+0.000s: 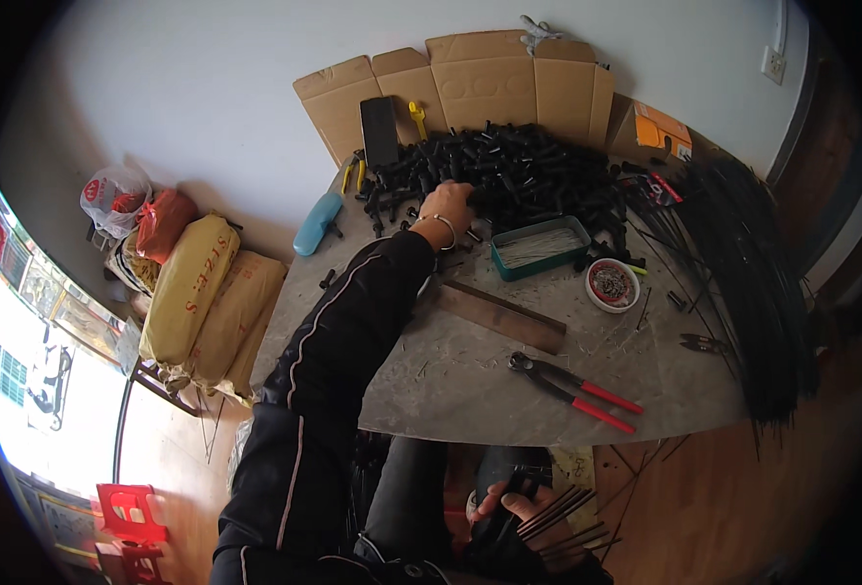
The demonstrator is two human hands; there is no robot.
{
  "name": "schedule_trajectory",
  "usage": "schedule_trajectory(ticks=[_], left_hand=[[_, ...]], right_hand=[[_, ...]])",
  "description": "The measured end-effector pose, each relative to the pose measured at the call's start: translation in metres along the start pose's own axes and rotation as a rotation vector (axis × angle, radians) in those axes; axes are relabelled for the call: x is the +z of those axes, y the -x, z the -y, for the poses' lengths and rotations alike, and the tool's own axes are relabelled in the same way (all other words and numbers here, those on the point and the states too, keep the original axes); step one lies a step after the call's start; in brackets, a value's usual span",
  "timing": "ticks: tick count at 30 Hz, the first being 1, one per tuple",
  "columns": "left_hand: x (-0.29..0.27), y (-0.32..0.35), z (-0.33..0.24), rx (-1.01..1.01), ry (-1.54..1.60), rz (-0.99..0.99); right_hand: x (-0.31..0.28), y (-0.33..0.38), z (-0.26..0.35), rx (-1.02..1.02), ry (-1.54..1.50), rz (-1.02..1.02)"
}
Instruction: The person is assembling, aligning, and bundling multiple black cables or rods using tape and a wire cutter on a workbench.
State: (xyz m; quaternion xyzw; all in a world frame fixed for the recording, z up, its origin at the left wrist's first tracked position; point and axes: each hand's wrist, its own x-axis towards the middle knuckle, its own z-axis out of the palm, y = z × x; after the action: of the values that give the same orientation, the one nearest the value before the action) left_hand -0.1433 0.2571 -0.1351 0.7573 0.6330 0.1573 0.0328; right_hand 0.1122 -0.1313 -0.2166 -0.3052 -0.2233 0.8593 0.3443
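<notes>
While left hand (448, 203) reaches, black parts (519, 166) lie beneath it.

Black plastic parts (509, 166); red-handled pliers (575, 391); teal tray (541, 248); grey marbled table (470, 380); yellow sacks (189, 290).

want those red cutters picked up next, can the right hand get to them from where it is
Probably not as it stands: the right hand is down below the table edge with a bundle of thin black rods in its fingers. The red-handled cutters lie uncovered near that edge, so a freed hand could likely reach them.
</notes>
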Motion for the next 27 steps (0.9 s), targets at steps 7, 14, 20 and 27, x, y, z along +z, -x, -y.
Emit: schedule_trajectory(ticks=[7, 14, 20, 27], left_hand=[[-0.006, 0.013, -0.006, 0.038, 0.002, -0.002], [-0.002, 0.005, 0.001, 0.121, -0.026, 0.174], [-0.005, 0.001, 0.015, 0.319, -0.029, 0.215], [0.008, 0.011, -0.01, 0.32, -0.106, 0.134]], right_hand=[[0.005, 0.001, -0.002, -0.045, 0.006, 0.058], [0.021, 0.001, 0.014, 0.0, 0.026, -0.005], [0.02, 0.0, 0.015, -0.006, 0.011, 0.006], [0.014, 0.007, 0.003, -0.049, 0.099, 0.047]])
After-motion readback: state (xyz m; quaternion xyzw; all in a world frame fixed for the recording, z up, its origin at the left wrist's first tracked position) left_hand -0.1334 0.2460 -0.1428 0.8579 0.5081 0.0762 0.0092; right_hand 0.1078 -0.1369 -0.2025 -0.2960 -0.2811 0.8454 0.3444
